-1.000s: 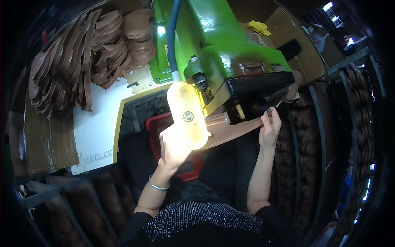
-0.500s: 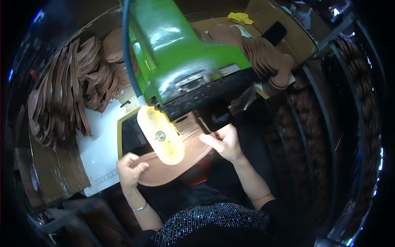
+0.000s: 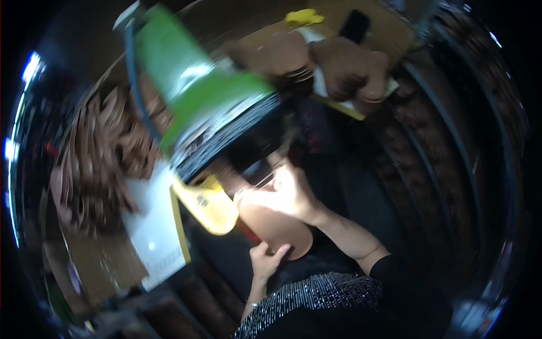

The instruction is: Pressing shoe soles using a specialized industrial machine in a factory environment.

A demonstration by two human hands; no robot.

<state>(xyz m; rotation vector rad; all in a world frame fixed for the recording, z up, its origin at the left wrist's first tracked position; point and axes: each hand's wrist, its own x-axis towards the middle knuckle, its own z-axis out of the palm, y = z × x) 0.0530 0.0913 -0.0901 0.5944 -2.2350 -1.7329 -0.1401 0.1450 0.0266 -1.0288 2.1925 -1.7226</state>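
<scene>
A flat brown shoe sole [image 3: 274,227] slants below the head of a green machine [image 3: 189,96], its rounded end toward me. My left hand [image 3: 266,263] pinches that near end, thumb on the top face. Farther up, my right hand [image 3: 293,195] is closed on the sole's far part, brightly lit and smeared by motion. The sole's far end runs in under the machine's black lower edge and is partly hidden. Just left of the sole sticks out a pale yellow rounded arm [image 3: 212,209] of the machine.
Heaps of brown soles [image 3: 93,164] lie on the left over a white board [image 3: 149,226] with a yellow edge. More stacked soles [image 3: 350,68] are at the back right, near a yellow cloth [image 3: 305,17] and a dark phone-like object [image 3: 355,25]. Metal racks [image 3: 440,107] stand to the right.
The sole has swung from lying crosswise to pointing toward me. My left hand has moved right and nearer my body with its end. The view has shifted, and the machine appears farther left.
</scene>
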